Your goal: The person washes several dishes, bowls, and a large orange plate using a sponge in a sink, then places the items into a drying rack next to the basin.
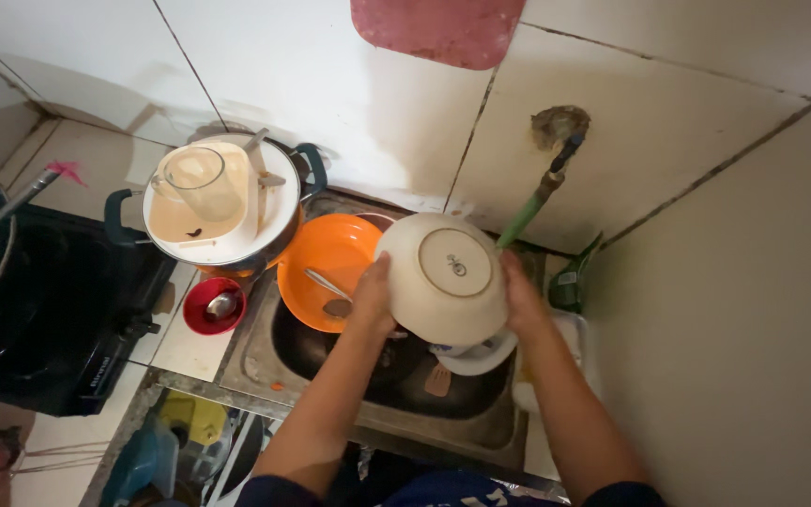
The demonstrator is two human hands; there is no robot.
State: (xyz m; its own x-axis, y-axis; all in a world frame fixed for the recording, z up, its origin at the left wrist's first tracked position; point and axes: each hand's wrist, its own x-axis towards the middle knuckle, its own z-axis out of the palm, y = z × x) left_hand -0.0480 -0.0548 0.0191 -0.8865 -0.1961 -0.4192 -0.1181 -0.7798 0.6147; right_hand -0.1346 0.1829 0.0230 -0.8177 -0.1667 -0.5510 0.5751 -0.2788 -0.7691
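The cream bowl (445, 277) was held upside down over the steel sink (265, 361), its ringed base facing up, just below the green tap (529, 212) on the tiled wall. The left hand (374, 299) pressed against the bowl's left side and the right hand (521, 299) against its right, both wrapped around its rim. A white dish (481, 357) lay just beneath it. An orange bowl (326, 258) with a spoon (328, 284) leaned at the sink's left edge. On the bench, a small red bowl (213, 305) sat beside a lidded pot (218, 202) carrying a glass jug (201, 180).
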